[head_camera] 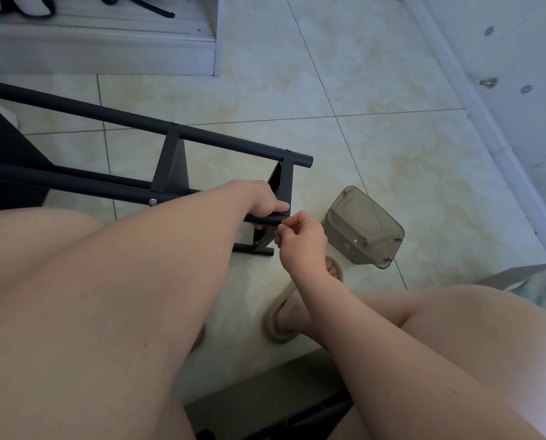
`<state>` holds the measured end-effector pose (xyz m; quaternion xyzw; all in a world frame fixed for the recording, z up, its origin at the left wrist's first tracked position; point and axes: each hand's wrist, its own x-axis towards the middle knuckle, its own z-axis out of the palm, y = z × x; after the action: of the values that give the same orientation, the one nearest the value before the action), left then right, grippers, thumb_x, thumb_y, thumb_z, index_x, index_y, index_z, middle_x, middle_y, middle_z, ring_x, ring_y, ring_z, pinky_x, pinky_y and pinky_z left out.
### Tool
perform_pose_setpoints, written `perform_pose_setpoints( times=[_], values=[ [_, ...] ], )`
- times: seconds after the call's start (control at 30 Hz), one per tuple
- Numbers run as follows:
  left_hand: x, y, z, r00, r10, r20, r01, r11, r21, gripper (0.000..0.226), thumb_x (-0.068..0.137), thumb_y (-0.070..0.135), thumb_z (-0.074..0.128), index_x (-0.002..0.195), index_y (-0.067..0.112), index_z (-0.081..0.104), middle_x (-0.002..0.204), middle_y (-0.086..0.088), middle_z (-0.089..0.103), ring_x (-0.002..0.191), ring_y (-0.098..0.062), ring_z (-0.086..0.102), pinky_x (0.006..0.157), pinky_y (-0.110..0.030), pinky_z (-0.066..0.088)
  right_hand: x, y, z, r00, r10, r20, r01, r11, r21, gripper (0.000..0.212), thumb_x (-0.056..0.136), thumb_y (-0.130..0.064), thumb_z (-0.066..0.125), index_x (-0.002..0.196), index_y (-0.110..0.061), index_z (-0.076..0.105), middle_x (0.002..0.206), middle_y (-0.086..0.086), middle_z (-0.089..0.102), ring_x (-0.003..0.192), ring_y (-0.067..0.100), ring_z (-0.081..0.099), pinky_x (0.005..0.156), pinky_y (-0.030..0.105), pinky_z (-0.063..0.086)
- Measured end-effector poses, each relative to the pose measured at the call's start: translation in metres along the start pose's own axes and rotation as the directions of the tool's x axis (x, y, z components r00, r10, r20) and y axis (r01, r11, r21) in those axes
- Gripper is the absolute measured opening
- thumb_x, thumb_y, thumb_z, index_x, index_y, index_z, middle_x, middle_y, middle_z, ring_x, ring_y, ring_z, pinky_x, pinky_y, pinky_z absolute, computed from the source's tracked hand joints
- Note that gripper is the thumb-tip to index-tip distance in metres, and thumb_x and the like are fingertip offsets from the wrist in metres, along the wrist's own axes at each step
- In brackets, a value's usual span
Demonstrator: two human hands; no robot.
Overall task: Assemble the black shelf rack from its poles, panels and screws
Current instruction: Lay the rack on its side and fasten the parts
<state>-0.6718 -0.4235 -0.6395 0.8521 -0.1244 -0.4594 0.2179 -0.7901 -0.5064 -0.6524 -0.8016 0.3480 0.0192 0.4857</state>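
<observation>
Home: tiled floor [392, 147], slipper [278, 312]

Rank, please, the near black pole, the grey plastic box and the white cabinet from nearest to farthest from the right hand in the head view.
1. Near black pole: end at the right hand's fingertips.
2. Grey plastic box: just to the right.
3. White cabinet: far, top left.

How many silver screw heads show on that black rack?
3. One screw head sits midway along the far pole, another near its end, a third on the near pole. More may be hidden.
</observation>
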Motion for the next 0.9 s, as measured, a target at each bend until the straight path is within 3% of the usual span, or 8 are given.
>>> perform_pose_setpoints(
  times=[0.2,0.37,0.6,0.73,0.8,0.9],
  values=[
    [-0.001,-0.002,0.002,1.0,0.009,-0.009,-0.008,1.0,0.006,0.052,0.104,0.05,0.04,0.118,0.011,0.07,0.097,-0.01,0.077,0.085,-0.022,0.057,0.1,-0.039,0.045,0.0,0.007,-0.003,0.998,0.045,0.043,-0.053,0.978,0.2,0.027,0.096,0.005,0.057,0.076,-0.013,0.054,0.073,0.009,0.064,0.062,0.018,0.06,0.08,0.046,0.057],
    [0.001,-0.002,0.002,1.0,0.003,-0.007,-0.003,1.0,0.01,0.051,0.103,0.05,0.041,0.119,0.011,0.069,0.097,-0.01,0.077,0.086,-0.022,0.058,0.103,-0.04,0.045,-0.003,0.006,0.0,0.995,0.09,0.04,-0.097,0.956,0.277,0.025,0.097,0.005,0.056,0.078,-0.011,0.055,0.071,0.006,0.064,0.057,0.012,0.06,0.075,0.041,0.057],
    [0.002,-0.001,0.0,0.999,-0.037,0.007,0.037,0.999,-0.004,0.052,0.1,0.055,0.044,0.12,0.013,0.068,0.097,-0.01,0.077,0.084,-0.023,0.062,0.1,-0.038,0.048,0.0,-0.002,-0.004,0.999,0.012,0.045,-0.012,1.0,-0.014,0.024,0.095,-0.001,0.053,0.076,-0.015,0.052,0.067,0.001,0.063,0.06,0.019,0.056,0.048,0.023,0.043],
    [0.004,0.0,0.001,0.999,-0.043,-0.001,0.043,0.999,-0.009,0.054,0.1,0.056,0.045,0.118,0.011,0.068,0.095,-0.011,0.077,0.084,-0.023,0.063,0.1,-0.037,0.049,0.002,-0.005,-0.005,0.999,0.017,0.042,-0.014,0.998,-0.069,0.022,0.095,-0.002,0.053,0.077,-0.016,0.053,0.072,0.004,0.065,0.064,0.02,0.058,0.053,0.027,0.045],
    [0.004,0.0,0.0,0.999,-0.047,0.0,0.047,0.999,0.003,0.055,0.1,0.057,0.045,0.118,0.011,0.068,0.095,-0.011,0.077,0.084,-0.023,0.064,0.1,-0.037,0.049,0.002,-0.004,-0.004,0.998,0.055,0.033,-0.055,0.998,0.01,0.023,0.095,0.0,0.054,0.077,-0.015,0.053,0.07,0.004,0.064,0.061,0.019,0.057,0.058,0.03,0.049],
    [0.003,0.001,0.0,0.999,-0.042,0.0,0.042,0.998,0.04,0.056,0.1,0.058,0.042,0.117,0.012,0.069,0.095,-0.009,0.077,0.085,-0.023,0.063,0.098,-0.036,0.049,-0.001,0.002,0.0,0.991,0.128,0.05,-0.136,0.953,0.271,0.023,0.096,0.004,0.056,0.079,-0.012,0.055,0.07,0.006,0.064,0.057,0.014,0.058,0.074,0.04,0.056]
  ],
)
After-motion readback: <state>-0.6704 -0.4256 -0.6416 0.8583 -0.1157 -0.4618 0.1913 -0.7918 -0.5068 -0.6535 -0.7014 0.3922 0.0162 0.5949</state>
